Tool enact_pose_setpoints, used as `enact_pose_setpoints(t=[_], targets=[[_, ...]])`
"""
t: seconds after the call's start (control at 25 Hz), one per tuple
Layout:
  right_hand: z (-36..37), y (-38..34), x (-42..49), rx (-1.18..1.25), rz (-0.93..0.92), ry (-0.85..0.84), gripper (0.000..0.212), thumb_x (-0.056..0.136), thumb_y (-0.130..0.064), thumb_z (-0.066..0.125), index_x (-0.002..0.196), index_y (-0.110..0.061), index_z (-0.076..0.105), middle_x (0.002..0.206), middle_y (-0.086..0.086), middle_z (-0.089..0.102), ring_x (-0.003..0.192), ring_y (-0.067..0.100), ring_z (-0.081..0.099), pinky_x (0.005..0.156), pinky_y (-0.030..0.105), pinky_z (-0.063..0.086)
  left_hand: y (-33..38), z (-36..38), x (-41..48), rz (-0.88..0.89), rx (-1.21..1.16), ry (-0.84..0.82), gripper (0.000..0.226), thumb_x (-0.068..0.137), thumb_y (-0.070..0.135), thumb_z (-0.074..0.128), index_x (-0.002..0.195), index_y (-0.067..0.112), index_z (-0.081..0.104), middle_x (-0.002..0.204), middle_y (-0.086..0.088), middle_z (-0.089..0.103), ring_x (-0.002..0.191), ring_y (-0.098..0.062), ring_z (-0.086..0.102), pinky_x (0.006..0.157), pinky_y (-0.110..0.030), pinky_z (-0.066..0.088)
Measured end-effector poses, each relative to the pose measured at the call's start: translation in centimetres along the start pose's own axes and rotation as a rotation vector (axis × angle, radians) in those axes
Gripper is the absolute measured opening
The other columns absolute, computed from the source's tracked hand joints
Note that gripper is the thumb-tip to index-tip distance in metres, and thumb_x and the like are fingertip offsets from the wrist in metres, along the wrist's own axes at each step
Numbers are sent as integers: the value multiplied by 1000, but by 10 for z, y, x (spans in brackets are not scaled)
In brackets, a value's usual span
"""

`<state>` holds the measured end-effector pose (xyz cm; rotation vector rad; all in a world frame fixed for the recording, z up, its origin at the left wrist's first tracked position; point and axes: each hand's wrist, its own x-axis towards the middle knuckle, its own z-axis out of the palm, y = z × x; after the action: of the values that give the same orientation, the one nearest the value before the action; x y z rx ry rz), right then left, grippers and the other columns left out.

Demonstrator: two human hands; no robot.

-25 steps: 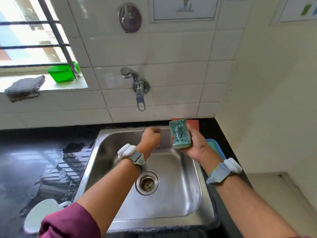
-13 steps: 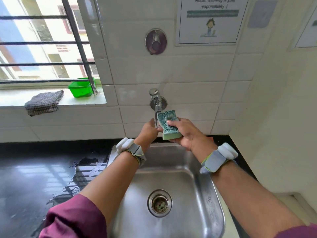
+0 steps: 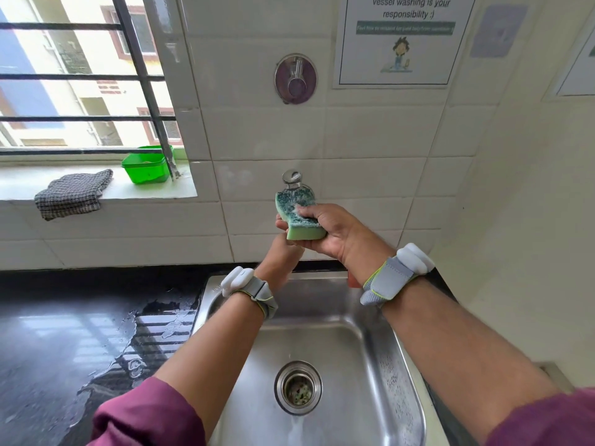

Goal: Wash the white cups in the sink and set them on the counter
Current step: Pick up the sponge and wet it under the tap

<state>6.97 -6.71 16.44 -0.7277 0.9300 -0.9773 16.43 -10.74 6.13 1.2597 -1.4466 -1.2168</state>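
step in hand, as judged: wetting the sponge (image 3: 299, 217) at the tap (image 3: 291, 177), before any cup is scrubbed. the right hand (image 3: 335, 233), centre of frame, grasps the sponge with fingers curled over its dark face and holds it in front of the tap. the left hand (image 3: 280, 259) reaches up just below it; its fingers are hidden, so their state cannot be told. white cups: none in view. the sink (image 3: 354, 333), lower centre, shows only its drain (image 3: 297, 387). the next move likely calls for fetching a cup from outside the frame. count: one sponge, one tap, one sink, one drain, one wet counter (image 3: 80, 317) at lower left, two hands.
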Motion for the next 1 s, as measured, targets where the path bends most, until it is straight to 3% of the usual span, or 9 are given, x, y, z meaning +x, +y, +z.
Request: enact_pose_setpoints(t=[0.2,0.28,0.36,0.44,0.56,0.64,0.76,0.88,1.0], targets=[[8,3,0,22,18,22,35,93,2,39,127,0,42,89,18,64,70,24,68,53,29,56,3,-5,-1,5,-109,-49,28,85,0,45,107,12,57,112,-26,59,108,-31,55,100,-53,44],[9,4,-1,16,24,33,34,93,1,38,128,0,42,90,18,64,77,26,66,56,31,56,5,-9,-5,-60,-206,-58,33,84,-2,45,109,18,56,110,-13,59,109,-24,52,96,-46,46],[10,4,-3,3,26,40,34,94,-1,38,128,0,42,90,18,64,78,26,66,60,33,56,6,-13,-5,-166,-288,-95,45,88,-2,45,127,20,49,127,-4,56,120,-20,49,97,-41,41],[9,5,-4,8,29,45,34,94,-1,39,128,1,42,93,20,64,75,26,66,59,33,57,6,-17,-1,-218,-318,-113,56,90,-12,41,139,17,39,141,-6,48,131,-24,44,107,-44,35],[9,7,-4,31,32,69,31,93,0,41,124,3,44,106,27,63,70,29,67,52,34,58,9,-20,0,-221,-355,-113,54,90,-17,39,138,8,38,143,-14,46,133,-29,43,112,-47,33],[8,8,-2,39,34,76,25,93,1,42,118,3,47,101,27,63,71,30,66,62,39,59,11,-21,0,-221,-396,-98,45,93,-14,37,134,4,41,136,-19,50,126,-29,48,113,-45,34],[4,11,-2,-6,50,93,15,93,1,44,106,3,48,96,27,63,80,33,64,79,46,52,11,-28,1,-222,-411,-71,35,94,-13,35,120,3,50,113,-15,58,104,-24,57,98,-37,48],[-1,14,-3,-150,40,144,19,91,2,48,110,0,50,100,27,65,72,31,67,70,41,56,13,-33,2,-209,-331,-64,41,87,-21,29,103,7,54,93,-9,60,85,-18,57,71,-25,51],[-7,18,-2,-261,29,209,10,88,3,54,96,-3,55,102,27,65,77,35,68,76,47,56,15,-33,0,-244,-331,-48,48,85,-23,28,117,2,53,105,-14,59,95,-23,55,71,-29,51]])
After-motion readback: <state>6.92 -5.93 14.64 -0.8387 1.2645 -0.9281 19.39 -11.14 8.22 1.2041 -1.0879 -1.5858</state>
